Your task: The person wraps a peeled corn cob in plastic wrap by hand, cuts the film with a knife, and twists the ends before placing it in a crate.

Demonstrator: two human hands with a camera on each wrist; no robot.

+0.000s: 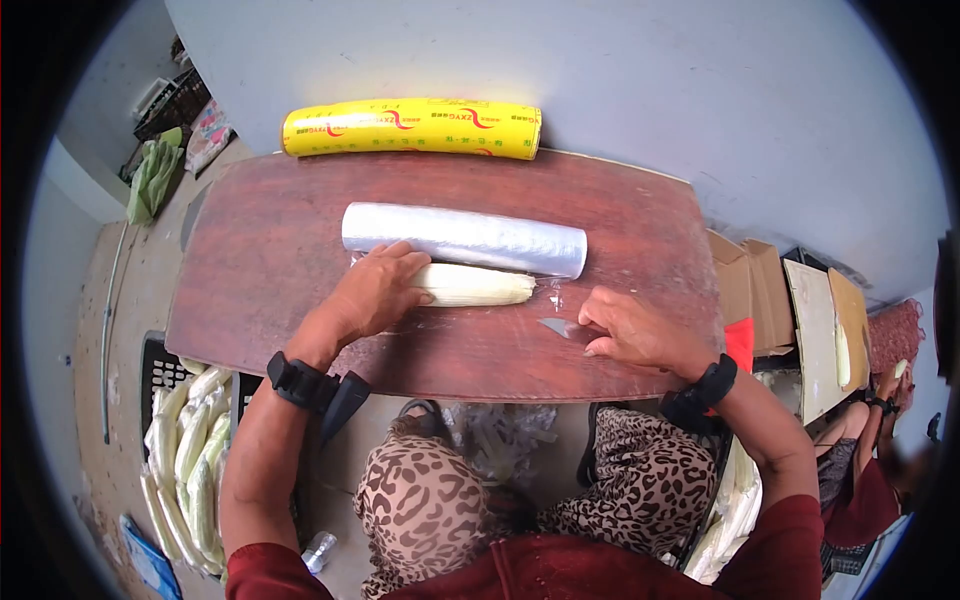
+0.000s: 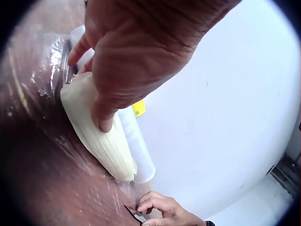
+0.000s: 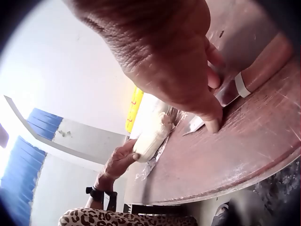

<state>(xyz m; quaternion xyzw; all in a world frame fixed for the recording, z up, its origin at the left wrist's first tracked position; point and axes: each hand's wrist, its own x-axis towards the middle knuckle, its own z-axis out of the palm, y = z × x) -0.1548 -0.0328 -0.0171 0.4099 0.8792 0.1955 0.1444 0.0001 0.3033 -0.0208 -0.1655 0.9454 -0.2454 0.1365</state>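
An ear of corn in pale husk lies on the dark red table along a roll of clear plastic film. My left hand holds the ear's left end, its thumb pressed along the husk and its fingers hidden on the far side. Crinkled clear film shows beside the ear in the left wrist view. To the right, my right hand grips a knife low over the table, with thumb and fingers on either side of the blade. The knife's wooden handle shows in the right wrist view.
A yellow printed roll stands at the table's back edge by the wall. A black crate at the left holds several corn ears, and more corn lies at the right. Cardboard boxes and another person's arms are farther right.
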